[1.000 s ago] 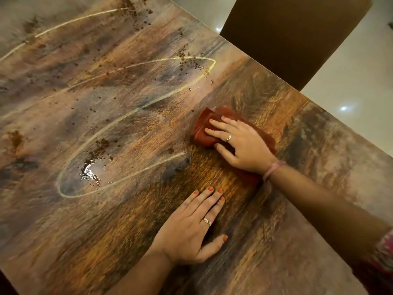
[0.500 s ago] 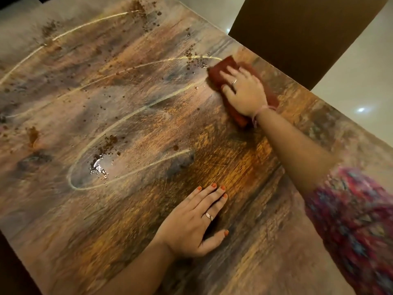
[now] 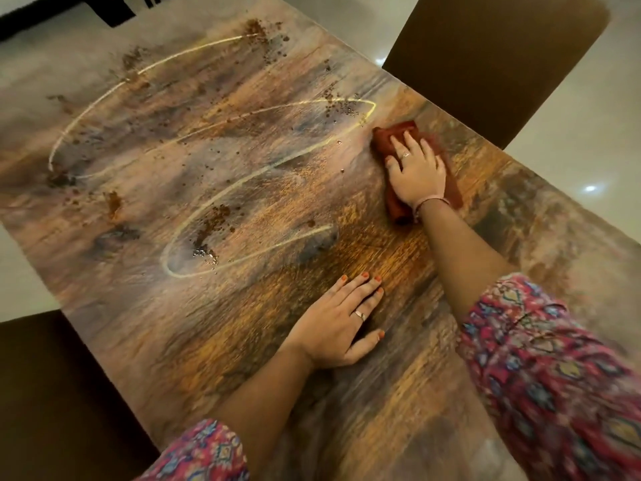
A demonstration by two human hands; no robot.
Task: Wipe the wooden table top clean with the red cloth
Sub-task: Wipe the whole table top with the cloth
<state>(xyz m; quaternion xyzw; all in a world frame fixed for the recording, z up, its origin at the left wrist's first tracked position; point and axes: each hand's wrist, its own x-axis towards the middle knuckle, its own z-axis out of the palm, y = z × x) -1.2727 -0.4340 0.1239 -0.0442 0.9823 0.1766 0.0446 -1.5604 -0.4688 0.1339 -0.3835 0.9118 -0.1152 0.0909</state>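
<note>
2 brown chairs (image 3: 485, 57) stand on a glossy pale floor (image 3: 572, 161).

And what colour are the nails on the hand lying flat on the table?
Orange. The left hand shows painted nails in the head view.

table top (image 3: 242, 335): wood grain, semi-glossy, being dulled by gritty brown crumbs (image 3: 213, 222) and a wet glistening patch (image 3: 204, 253). red cloth (image 3: 393, 135): soft, matt fabric. sleeves (image 3: 541, 359): patterned woven cloth. rings (image 3: 360, 315): polished metal. chair (image 3: 492, 60): matt brown upholstery.

Red cloth (image 3: 385, 138) bunched on stained wooden table top (image 3: 347, 244) (far edge).
</note>
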